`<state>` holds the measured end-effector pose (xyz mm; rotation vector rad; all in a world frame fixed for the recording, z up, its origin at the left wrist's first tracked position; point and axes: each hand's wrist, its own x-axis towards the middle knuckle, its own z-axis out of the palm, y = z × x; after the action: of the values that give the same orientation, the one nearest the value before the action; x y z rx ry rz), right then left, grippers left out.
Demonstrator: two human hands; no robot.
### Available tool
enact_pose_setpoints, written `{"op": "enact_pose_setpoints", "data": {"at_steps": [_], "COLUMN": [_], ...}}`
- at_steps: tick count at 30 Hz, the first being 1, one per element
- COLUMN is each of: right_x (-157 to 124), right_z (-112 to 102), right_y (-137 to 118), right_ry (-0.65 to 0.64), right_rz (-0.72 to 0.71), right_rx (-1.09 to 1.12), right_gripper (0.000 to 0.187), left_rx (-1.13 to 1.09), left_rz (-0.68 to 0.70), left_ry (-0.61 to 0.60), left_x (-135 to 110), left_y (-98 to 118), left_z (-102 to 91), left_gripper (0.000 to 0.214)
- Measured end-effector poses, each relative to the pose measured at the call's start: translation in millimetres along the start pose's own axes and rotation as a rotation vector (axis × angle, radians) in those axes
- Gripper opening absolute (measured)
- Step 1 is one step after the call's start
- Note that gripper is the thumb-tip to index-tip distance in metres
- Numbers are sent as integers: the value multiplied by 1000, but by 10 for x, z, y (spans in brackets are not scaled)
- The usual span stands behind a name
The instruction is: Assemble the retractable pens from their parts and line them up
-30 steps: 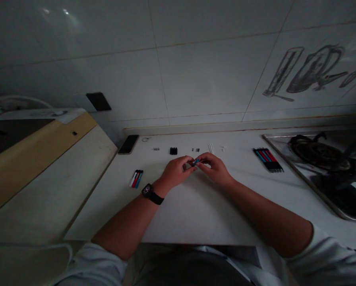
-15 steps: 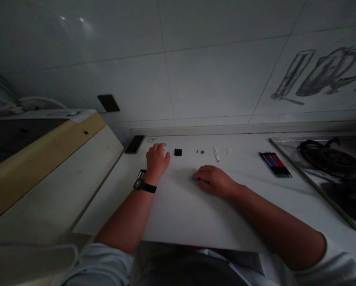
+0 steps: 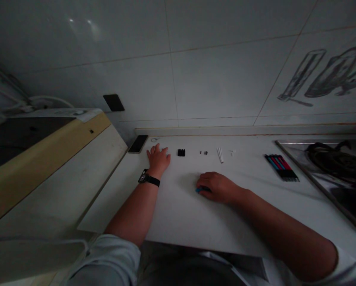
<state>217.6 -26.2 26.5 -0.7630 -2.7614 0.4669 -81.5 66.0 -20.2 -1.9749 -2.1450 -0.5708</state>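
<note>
My left hand (image 3: 159, 159) is over the far left part of the counter with its fingers spread, just left of a small cluster of black pieces (image 3: 181, 152). Whatever small items lie under its fingertips are too tiny to make out. My right hand (image 3: 215, 186) rests low over the counter, fingers curled round a slim blue and black pen-like piece (image 3: 198, 190); most of that piece is hidden by the palm. Beyond it lie tiny dark pieces (image 3: 206, 153), thin white sticks (image 3: 220, 155) and small white bits (image 3: 232, 153).
Blue, red and black pen-like barrels (image 3: 281, 167) lie side by side on the right, near the gas stove (image 3: 333, 159). A phone (image 3: 138, 143) and a thin ring (image 3: 154, 140) are at the back left. A tiled wall (image 3: 213, 79) bounds the counter (image 3: 178, 214).
The left hand's fingers have spread and come down toward the counter. My right hand has drawn slightly toward me, still holding the blue and black piece. The view has shifted a little.
</note>
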Motion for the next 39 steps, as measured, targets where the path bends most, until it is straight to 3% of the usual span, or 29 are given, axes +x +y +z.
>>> {"op": "enact_pose_setpoints", "data": {"at_steps": [4,10,13,17,20,26,33,39], "right_x": [-16,-1,79,334,616,1054,1126,1145], "right_z": [25,70,64,29,22,82,55,-40], "right_y": [63,250,388,577,708,935,1100,1175], "right_ry": [100,339,421,314,220,153,188,141], "right_rz": [48,129,184,236,252,252,188,32], "right_rx": [13,23,-26,-219,-339,-421,-439,-476], "right_gripper": [26,25,26,32,40,44,35,25], "left_rx": [-27,-144,-319,-531,-589,-637,-654,-703], "left_rz": [45,59,162,276,263,215,182,178], "left_ry": [28,53,56,-20,-43,-29,15,37], "left_x": [1,25,51,49,27,21,28,24], "left_y": [-3,55,125,224,254,228,256,255], "left_z": [-22,-109,-115,-74,-45,-42,-47,-46], "left_gripper": [30,8,10,9,9,10,9,9]}}
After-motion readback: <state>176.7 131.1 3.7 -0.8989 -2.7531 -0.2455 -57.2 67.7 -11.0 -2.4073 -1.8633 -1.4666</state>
